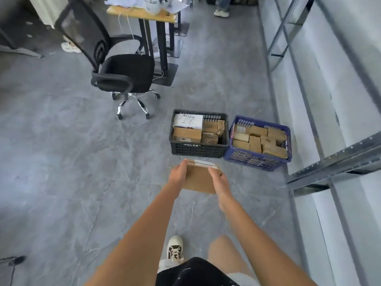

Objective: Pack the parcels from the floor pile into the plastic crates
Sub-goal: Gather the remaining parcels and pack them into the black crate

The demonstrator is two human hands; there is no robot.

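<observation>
A grey marble-patterned floor [61,162] fills the scene, flanked at right by grey metal shelving [329,166] whose uprights run out of the picture. At upper left a black mesh-backed office chair [121,73] on a chrome star base stands beside a wooden tabletop [142,14], cut off at the top edge, its clutter too blurred to identify. Near the top edge, a second person is visible only as a shoe [221,13] and trouser leg.

At centre sit two slotted plastic crates, touching side by side: a black crate [198,150], packed with brown cardboard parcels and one white-labelled box [187,121], and a blue crate [255,161], filled with small brown cartons lying at mixed angles.

Just short of the black crate, a flat brown cardboard parcel [199,178] with a white strip along its far edge is held in the air. The left hand [178,172] grips its left side, fingers curled over the edge; the right hand [218,176] clasps its right side. The parcel's underside is hidden.

Below, one cream sneaker [174,247] shows on the floor.
</observation>
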